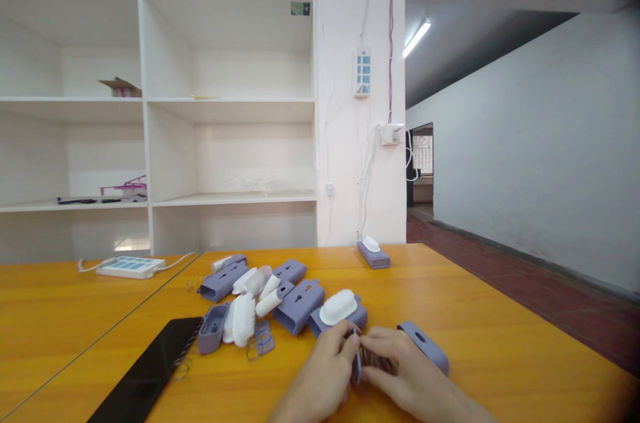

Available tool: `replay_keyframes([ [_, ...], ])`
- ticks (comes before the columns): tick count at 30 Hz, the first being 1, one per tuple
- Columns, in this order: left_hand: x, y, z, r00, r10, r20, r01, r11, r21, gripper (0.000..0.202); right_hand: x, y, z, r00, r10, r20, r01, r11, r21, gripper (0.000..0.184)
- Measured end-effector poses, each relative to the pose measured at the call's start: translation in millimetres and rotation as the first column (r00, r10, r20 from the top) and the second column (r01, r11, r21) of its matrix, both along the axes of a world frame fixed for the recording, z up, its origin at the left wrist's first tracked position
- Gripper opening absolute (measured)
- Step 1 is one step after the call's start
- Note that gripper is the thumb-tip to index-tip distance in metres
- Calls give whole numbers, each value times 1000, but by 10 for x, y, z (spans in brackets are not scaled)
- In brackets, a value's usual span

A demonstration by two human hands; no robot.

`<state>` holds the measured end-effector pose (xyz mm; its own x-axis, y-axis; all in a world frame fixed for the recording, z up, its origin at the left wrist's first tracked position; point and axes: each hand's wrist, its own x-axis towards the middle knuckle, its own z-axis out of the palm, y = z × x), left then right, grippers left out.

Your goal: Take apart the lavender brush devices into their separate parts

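Note:
My left hand [325,363] pinches a thin purple-grey piece [357,367] on edge between thumb and fingers. Close beside it, my right hand [400,361] has its fingertips closed against the same piece; its exact kind is partly hidden by the fingers. Just beyond my left hand a white oval brush head [339,307] rests on a purple-grey holder [361,316]. Past my right hand lies another purple-grey hollow case [427,347] with an oval hole. Purple-grey flat loops [264,337] with a wire ring lie left of my hands.
Several purple-grey cases [300,303], white bristled pieces [244,317] and white cylinders [269,303] are heaped left of centre. A black tablet-like slab [150,366] lies front left. Behind are a power strip [131,267] and another case with a white top [373,255]. White shelves [230,103] stand beyond.

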<state>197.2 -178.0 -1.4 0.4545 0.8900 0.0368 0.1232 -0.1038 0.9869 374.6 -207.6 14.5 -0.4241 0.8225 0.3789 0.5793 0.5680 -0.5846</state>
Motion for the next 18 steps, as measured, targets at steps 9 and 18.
replay_keyframes([
  [9,24,104,-71,997,35,-64,-43,989,-139,33,25,6,-59,997,46,62,-50,997,65,12],
  [18,-24,66,50,999,45,7,-39,923,-382,43,95,59,-188,974,-8,225,-103,874,475,27],
])
